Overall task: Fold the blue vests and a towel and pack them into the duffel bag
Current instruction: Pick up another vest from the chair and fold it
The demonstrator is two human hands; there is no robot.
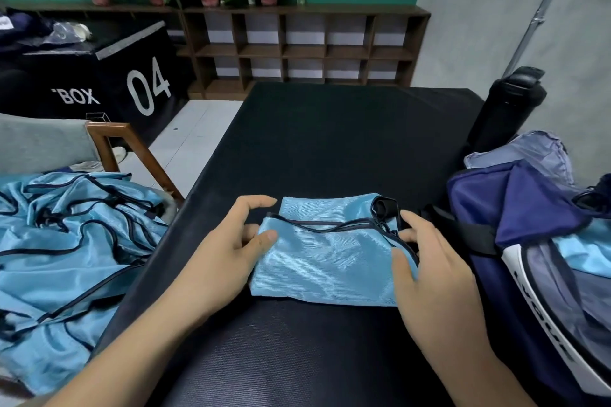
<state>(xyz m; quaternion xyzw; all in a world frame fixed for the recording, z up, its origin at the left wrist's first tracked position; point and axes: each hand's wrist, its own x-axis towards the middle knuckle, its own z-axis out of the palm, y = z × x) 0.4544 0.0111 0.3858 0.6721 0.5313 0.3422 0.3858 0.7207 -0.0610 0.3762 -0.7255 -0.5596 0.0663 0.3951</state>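
Vest (327,261): folded into a small packet, flat on the black counter (347,142).
Left hand (228,251): at the vest's left edge, grip pinching the cloth.
Right hand (429,261): at the vest's right edge, thumb on top; grip clamping that edge.
Bag (515,208): just right of the vest, mouth open.
Pile (66,241): unfolded vests, left of the vest.
Risk: slick cloth may unfold on lifting; dark trim may snag.
Room: counter beyond the vest bare.
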